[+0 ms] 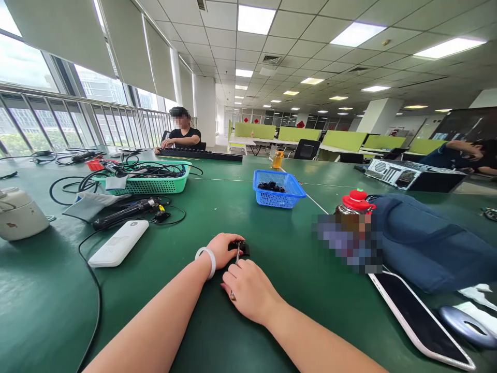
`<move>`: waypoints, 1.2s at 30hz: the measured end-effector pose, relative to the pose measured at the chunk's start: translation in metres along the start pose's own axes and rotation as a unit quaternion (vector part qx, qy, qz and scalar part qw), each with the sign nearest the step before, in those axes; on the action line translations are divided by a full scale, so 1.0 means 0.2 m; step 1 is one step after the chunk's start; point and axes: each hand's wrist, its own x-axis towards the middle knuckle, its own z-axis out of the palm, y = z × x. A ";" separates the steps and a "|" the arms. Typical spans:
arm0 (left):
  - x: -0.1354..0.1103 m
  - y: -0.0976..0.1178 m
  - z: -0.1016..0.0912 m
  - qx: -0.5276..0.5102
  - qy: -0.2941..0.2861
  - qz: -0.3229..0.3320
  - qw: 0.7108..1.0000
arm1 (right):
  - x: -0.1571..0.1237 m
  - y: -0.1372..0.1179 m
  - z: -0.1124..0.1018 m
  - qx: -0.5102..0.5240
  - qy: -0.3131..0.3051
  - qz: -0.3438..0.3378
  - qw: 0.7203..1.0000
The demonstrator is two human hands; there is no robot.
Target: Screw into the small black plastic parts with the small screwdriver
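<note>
My left hand (223,249), with a white bangle on the wrist, is closed around a small black part (241,247) resting on the green table (252,217). My right hand (250,290) sits just below it, fingers curled around a thin metal tool (237,255) whose tip points down at the black part. Both forearms reach in from the bottom edge. Most of the black part is hidden by my left fingers.
A blue basket (278,189) of black parts stands ahead. A green basket (153,181) of cables, a white device (118,242), a black torch-like tool (124,213) and a white jug (19,213) lie left. Red-capped bottle (355,202), blue bag (423,241) and tablet (417,318) right. Two persons sit far off.
</note>
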 end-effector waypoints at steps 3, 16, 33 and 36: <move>0.01 -0.01 0.00 0.004 -0.007 0.007 1.000 | -0.01 0.05 -0.06 0.129 0.042 0.025 0.991; 0.01 -0.03 0.00 0.022 -0.020 0.009 1.000 | -0.03 0.38 -0.08 0.660 0.196 0.290 0.665; 0.00 -0.02 0.00 0.000 -0.012 -0.009 1.000 | -0.03 0.15 -0.14 0.287 0.108 0.073 0.949; 0.01 -0.02 0.00 0.000 -0.022 0.004 1.000 | -0.03 0.20 -0.16 0.406 0.155 0.145 0.889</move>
